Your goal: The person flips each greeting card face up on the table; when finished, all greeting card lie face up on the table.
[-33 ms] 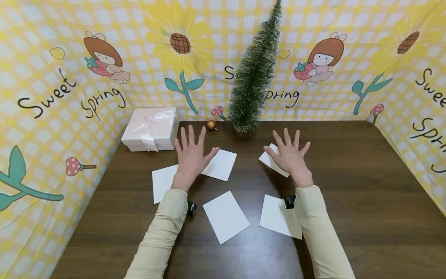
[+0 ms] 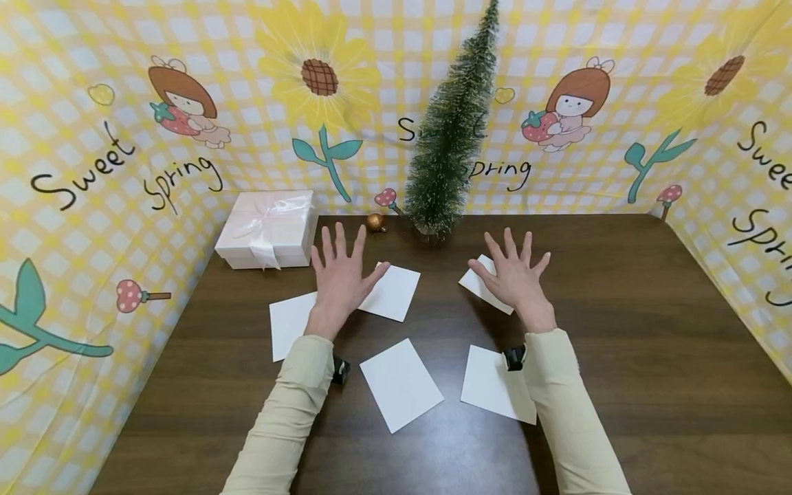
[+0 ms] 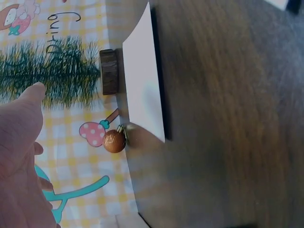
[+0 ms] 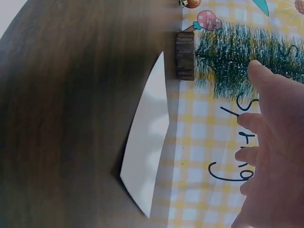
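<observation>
Both hands hold nothing, fingers spread and palms facing down over the table. My left hand (image 2: 339,278) overlaps the edges of two white square cards in the head view, a left card (image 2: 289,328) and an upper middle card (image 2: 394,294). A small upper right card (image 2: 480,286) shows partly behind my right hand (image 2: 518,276). Nearer the front lie a centre card (image 2: 402,386) and a lower right card (image 2: 493,385), the latter partly under the right forearm. Each wrist view shows its hand raised above table level, with one white card (image 3: 142,78) in the left one.
A green bristle tree (image 2: 447,130) on a wooden base (image 4: 185,56) stands at the back of the dark table (image 2: 650,330). Left of it rests a gold ball ornament (image 2: 375,222), then a pale ribboned gift box (image 2: 266,230). A yellow checked cloth (image 2: 383,62) hangs around.
</observation>
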`<state>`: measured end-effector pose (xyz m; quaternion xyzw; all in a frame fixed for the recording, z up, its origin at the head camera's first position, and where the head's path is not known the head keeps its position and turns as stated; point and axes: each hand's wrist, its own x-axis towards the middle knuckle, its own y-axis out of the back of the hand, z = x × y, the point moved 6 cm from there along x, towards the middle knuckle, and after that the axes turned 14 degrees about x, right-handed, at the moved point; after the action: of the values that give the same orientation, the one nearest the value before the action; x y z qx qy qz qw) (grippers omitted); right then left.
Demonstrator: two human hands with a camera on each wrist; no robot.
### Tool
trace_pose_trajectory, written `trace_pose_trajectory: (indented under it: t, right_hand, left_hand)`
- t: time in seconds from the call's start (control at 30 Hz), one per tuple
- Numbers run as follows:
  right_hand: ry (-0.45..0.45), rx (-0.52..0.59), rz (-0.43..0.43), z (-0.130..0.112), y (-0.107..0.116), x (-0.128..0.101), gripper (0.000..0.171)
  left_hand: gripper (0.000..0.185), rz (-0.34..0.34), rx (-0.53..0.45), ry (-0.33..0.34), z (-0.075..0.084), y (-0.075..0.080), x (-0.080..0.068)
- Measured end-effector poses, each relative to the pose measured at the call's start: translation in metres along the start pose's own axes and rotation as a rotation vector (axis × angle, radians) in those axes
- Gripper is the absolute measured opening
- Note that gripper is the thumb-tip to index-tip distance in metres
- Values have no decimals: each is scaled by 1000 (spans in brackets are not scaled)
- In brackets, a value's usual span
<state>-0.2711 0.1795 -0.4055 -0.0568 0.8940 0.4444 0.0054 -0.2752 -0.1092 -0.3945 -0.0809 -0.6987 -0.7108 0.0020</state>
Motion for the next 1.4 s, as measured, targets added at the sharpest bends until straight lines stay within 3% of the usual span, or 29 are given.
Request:
trace_pose_trajectory:
  t: [0.13, 0.3, 0.4, 0.57, 0.73, 0.97, 1.13, 1.4]
  right_hand:
    - [4, 0, 9, 2, 6, -2, 75]
    - [23, 2, 32, -3, 20, -3, 75]
    - [31, -26, 1, -6, 26, -3, 76]
    - [52, -135, -140, -3, 21, -4, 83]
    - [50, -197, -259, 11, 7, -9, 87]
    - [68, -228, -308, 22, -2, -14, 92]
    - [75, -239, -326, 24, -1, -16, 91]
    - [139, -327, -333, 28, 5, -17, 81]
  left_hand:
    - [82, -34, 0, -35, 13, -3, 0]
    - [77, -71, 22, -125, 43, -3, 2]
    - [65, -84, 57, -246, 70, -3, 2]
    - [50, -168, 192, -486, 122, -15, 4]
    - [55, -276, 292, -595, 154, -29, 9]
    - [48, -344, 345, -611, 163, -39, 13]
    - [35, -339, 334, -625, 165, -42, 11]
    - [40, -324, 347, -634, 173, -44, 11]
